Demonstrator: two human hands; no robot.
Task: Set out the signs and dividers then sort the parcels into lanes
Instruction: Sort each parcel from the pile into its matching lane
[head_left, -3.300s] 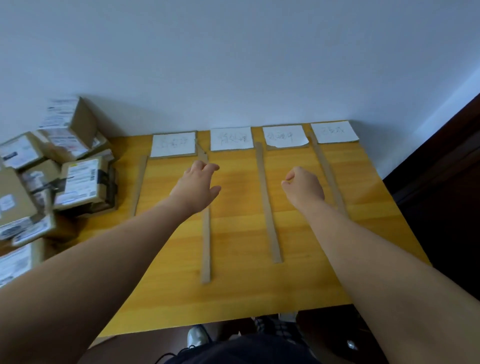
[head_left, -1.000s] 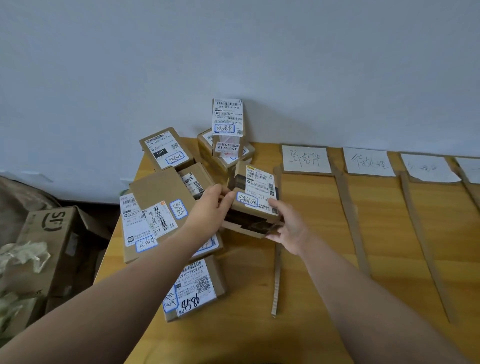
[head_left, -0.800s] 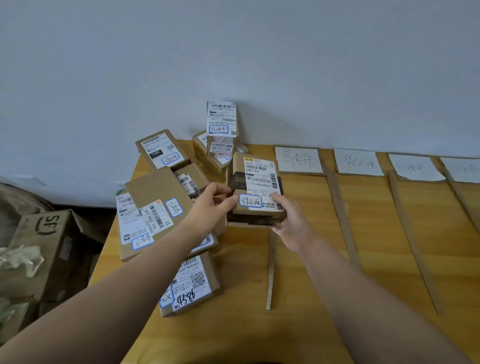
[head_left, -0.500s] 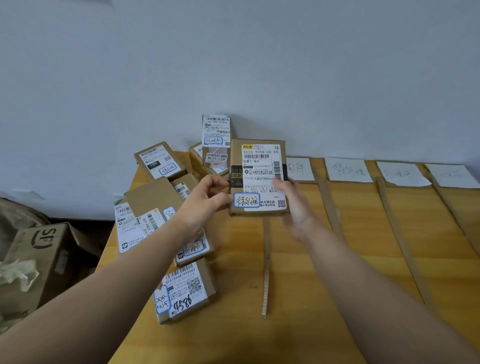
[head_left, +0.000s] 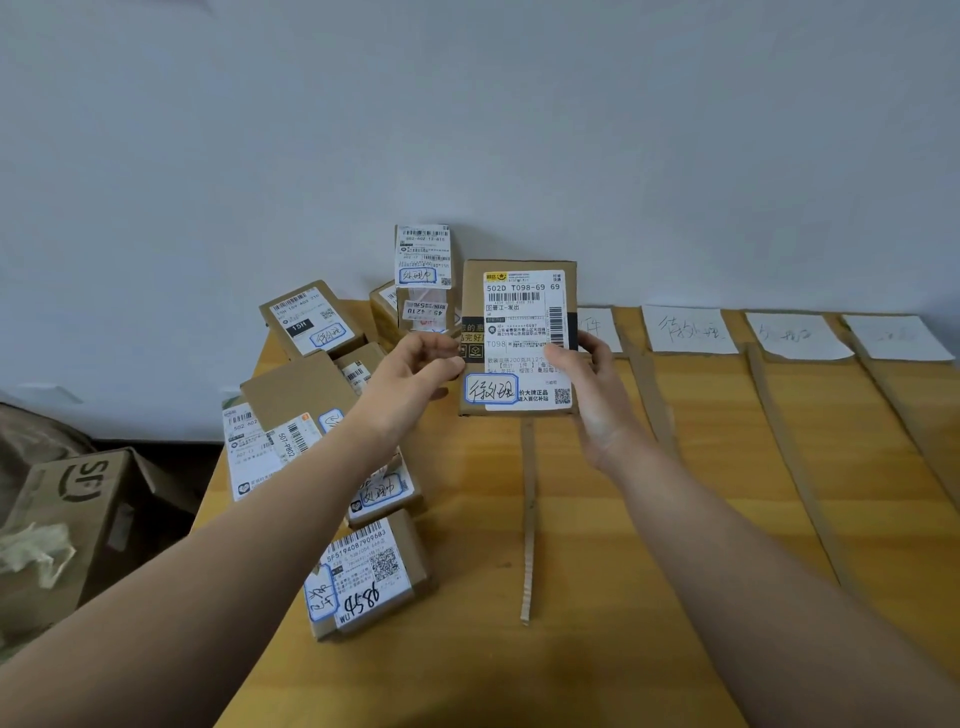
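A small cardboard parcel (head_left: 519, 332) with a white shipping label and a blue-ringed handwritten tag stands upright above the table, label facing me. My left hand (head_left: 410, 379) pinches its left edge and my right hand (head_left: 592, 395) grips its right edge. A pile of labelled parcels (head_left: 311, 410) lies on the table's left end. White paper signs (head_left: 688, 330) line the far edge by the wall; the leftmost is partly hidden behind the held parcel. Cardboard strip dividers (head_left: 528, 519) run from the signs toward me.
The yellow wooden table (head_left: 649, 545) stands against a pale wall. A brown carton (head_left: 78, 514) with crumpled paper sits on the floor at the left. One parcel (head_left: 423, 270) stands tall against the wall behind the pile.
My view turned left from the lanes to the parcel pile. Both hands picked up one parcel and tipped it upright, label toward me, raising it slightly.
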